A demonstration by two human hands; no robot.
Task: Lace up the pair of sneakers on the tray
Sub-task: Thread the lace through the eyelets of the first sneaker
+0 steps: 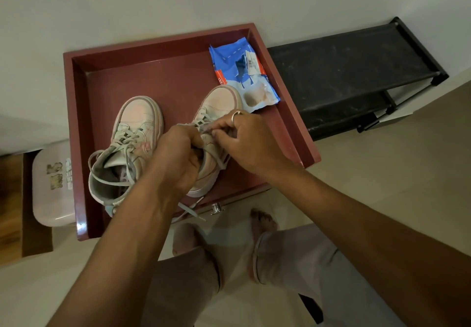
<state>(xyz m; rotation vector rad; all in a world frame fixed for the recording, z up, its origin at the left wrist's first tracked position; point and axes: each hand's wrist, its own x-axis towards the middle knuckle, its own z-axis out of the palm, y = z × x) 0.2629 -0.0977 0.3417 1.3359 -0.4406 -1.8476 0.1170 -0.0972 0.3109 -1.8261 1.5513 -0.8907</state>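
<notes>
Two pale pink sneakers stand on a dark red tray point(158, 72), toes pointing away from me. The left sneaker point(132, 133) has its grey lace threaded, with loose ends looping over its opening. My left hand point(178, 158) grips the collar and tongue of the right sneaker point(219, 102). My right hand point(252, 143), with a ring on one finger, pinches the grey lace point(204, 126) at the eyelets of that shoe. A loose lace end point(188, 209) hangs over the tray's near edge.
A torn blue packet point(242, 72) lies in the tray's far right corner. A black low rack point(351, 72) stands to the right, a pale pink lidded box point(53, 186) to the left. My bare feet and knees are below the tray, by a metal handle point(216, 208).
</notes>
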